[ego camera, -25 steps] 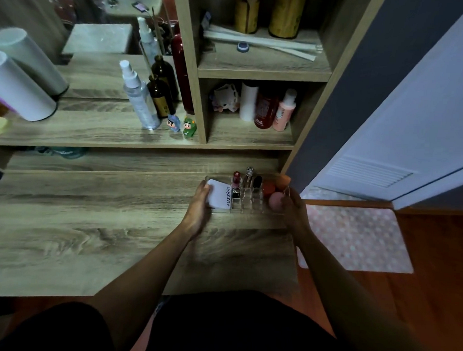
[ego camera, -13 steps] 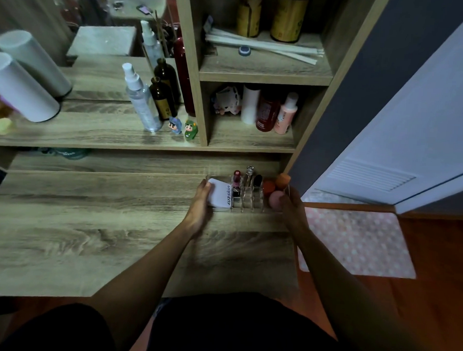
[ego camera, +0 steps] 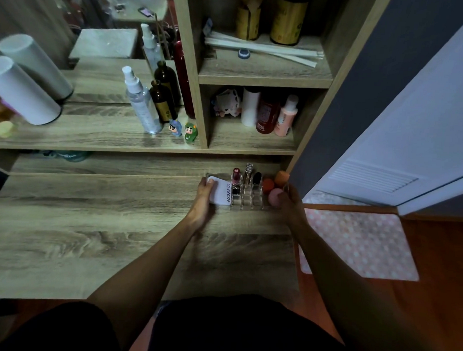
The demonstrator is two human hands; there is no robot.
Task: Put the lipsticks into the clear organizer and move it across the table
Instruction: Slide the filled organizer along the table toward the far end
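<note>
The clear organizer (ego camera: 246,200) stands at the far right end of the wooden table (ego camera: 90,222). Upright in its slots are a pink lipstick (ego camera: 236,175), a silver one (ego camera: 248,170) and a black one (ego camera: 256,178). A white compact marked "4U2skin" (ego camera: 220,192) lies in its left part, and orange and pink sponges (ego camera: 273,187) sit in its right part. My left hand (ego camera: 202,200) grips the organizer's left end, fingers over the compact's edge. My right hand (ego camera: 290,204) grips its right end beside the pink sponge.
Behind the table a shelf unit holds a spray bottle (ego camera: 142,105), a dark bottle (ego camera: 162,100), two small figurines (ego camera: 183,129) and a white cylinder (ego camera: 19,89). A white door (ego camera: 413,117) stands at the right, with a pink dotted mat (ego camera: 355,241) on the floor.
Both hands stay on the organizer's ends. It and the hands have barely shifted; only the view has moved slightly.
</note>
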